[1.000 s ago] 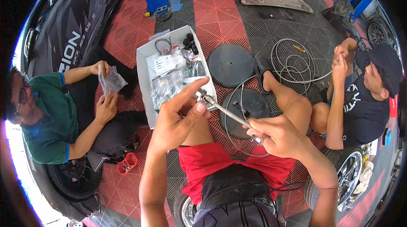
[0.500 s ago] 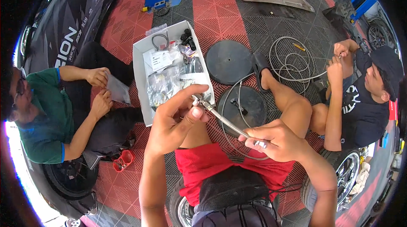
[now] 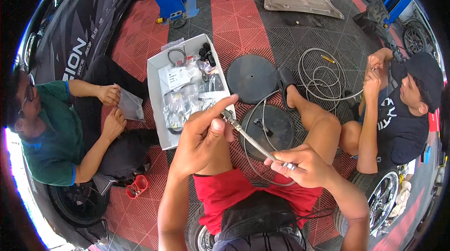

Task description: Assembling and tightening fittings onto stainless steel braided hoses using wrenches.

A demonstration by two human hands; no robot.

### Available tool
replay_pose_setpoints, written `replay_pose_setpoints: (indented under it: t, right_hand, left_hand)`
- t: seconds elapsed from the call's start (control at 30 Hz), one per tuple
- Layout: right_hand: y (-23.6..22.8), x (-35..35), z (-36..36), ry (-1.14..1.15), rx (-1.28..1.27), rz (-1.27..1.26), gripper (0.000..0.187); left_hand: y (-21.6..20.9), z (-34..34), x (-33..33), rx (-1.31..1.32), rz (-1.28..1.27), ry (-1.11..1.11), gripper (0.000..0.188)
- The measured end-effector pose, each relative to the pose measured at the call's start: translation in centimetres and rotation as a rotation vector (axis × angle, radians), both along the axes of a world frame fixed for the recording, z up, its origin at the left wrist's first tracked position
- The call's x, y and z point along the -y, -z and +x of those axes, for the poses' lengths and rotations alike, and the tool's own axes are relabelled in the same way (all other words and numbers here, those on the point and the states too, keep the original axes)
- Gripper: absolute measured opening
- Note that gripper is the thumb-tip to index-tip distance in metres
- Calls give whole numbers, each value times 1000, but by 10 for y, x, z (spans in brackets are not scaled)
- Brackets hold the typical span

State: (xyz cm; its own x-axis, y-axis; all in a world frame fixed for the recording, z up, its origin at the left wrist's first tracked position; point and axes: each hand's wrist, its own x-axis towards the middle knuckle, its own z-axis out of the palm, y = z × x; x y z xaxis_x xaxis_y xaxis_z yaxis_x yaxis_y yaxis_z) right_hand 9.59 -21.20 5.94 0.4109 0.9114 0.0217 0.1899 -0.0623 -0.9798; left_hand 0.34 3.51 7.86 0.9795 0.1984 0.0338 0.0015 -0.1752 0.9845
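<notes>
A short braided metal hose with metal fittings at its ends slants between my two hands, above my lap. My left hand is at its upper end, the fitting lying between index finger and thumb. That index finger stretches past the fitting, the thumb stands up, and the other fingers are partly hidden behind. Lower down, my right hand grips the hose between thumb and fingers, and a shiny fitting sticks out by the palm.
A white box of bagged parts stands ahead. Two black discs lie beside it, a thin hose across one. A coiled hose leads to a person at right. Another person at left holds a plastic bag near a red container.
My left thumb and index finger have spread slightly apart around the upper fitting. The hose has shifted a little down and to the right. My right hand still grips its lower end.
</notes>
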Motion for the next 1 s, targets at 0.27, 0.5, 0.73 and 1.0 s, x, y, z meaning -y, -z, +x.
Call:
replay_pose_setpoints:
  t: [0.27, 0.5, 0.73, 1.0]
  right_hand:
    - [-2, -1, 0, 7, 99, -34, 27]
    - [9, -3, -14, 84, 283, 20, 37]
    - [14, -9, -27, 137, 248, 74, 35]
    - [18, -16, -33, 158, 200, 50, 32]
  left_hand:
    - [-2, 3, -1, 19, 66, 29, 49]
    - [4, 4, 0, -93, -104, -29, 44]
    - [4, 8, 3, -191, 4, -102, 38]
    - [10, 10, -11, -224, 73, -16, 38]
